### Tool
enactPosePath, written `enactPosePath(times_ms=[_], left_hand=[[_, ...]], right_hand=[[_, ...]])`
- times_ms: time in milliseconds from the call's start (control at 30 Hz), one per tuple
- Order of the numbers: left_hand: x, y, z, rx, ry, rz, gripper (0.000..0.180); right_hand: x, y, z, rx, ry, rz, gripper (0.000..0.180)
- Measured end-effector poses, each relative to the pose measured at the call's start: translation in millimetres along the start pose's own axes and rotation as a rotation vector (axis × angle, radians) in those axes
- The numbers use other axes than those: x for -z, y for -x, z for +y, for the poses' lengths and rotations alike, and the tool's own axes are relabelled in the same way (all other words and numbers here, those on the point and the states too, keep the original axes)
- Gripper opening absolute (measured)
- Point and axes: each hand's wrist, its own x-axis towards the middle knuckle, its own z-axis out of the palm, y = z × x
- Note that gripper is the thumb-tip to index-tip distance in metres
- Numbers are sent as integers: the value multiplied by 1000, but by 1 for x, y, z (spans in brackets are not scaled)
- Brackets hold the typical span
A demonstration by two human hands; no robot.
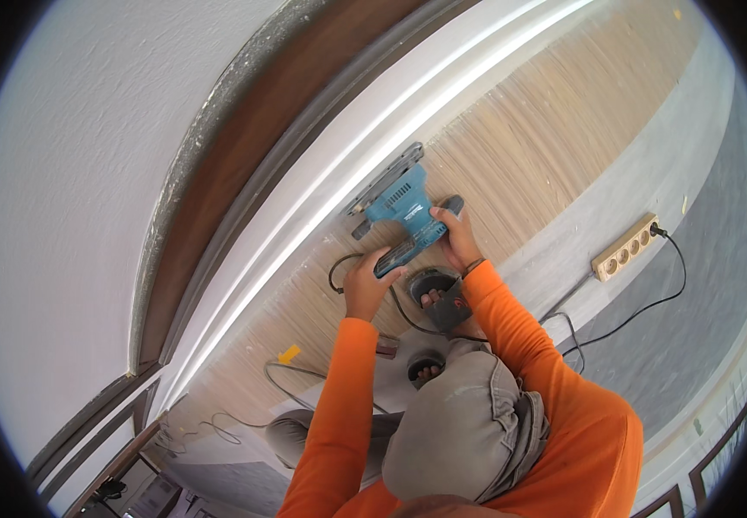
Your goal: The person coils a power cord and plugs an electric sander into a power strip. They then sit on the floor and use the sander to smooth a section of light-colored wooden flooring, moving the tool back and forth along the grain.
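Fingers [384,257] of the left hand [365,285] curled shut around the dark rear grip of a teal-blue plastic electric sander [399,207]; fingers [447,226] of the right hand [458,246] clamped on the same tool's body from the other side. Both hands on the sander, wrists close together, orange long sleeves [339,406] running back toward the lower edge. Sander held with its flat grey sanding plate [384,177] pressed against a pale beige, finely ribbed wall surface [529,129], just beside a white moulded door frame [321,173] with a dark brown wooden band [244,147] next to it. Black power cord [339,268] looping off the tool near the left wrist. Below the hands, grey trousers over a bent knee [460,423] and dark open sandals [442,298] with toes showing, on a light grey floor [649,173]. Well apart to the right, a beige multi-socket power strip [625,248] lying on the floor with a black plug and cable [649,306] trailing from it. Small yellow scrap [289,353] near the base of the wall, and more thin cable [287,375] coiled beside it.
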Motion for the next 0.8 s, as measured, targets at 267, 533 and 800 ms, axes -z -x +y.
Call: enactPosePath(times_ms=[267, 533, 800], left_hand=[[-25, -27, 20, -16, -32, -17, 59], [-24, -18, 15, -25, -51, 19, 58], [8, -5, 24, -105, -68, 38, 61]], right_hand=[[17, -22, -27, 68, 38, -2, 25], [16, -18, -20, -5, 15, 17, 22], [21, -8, -7, -11, -52, -14, 17]])
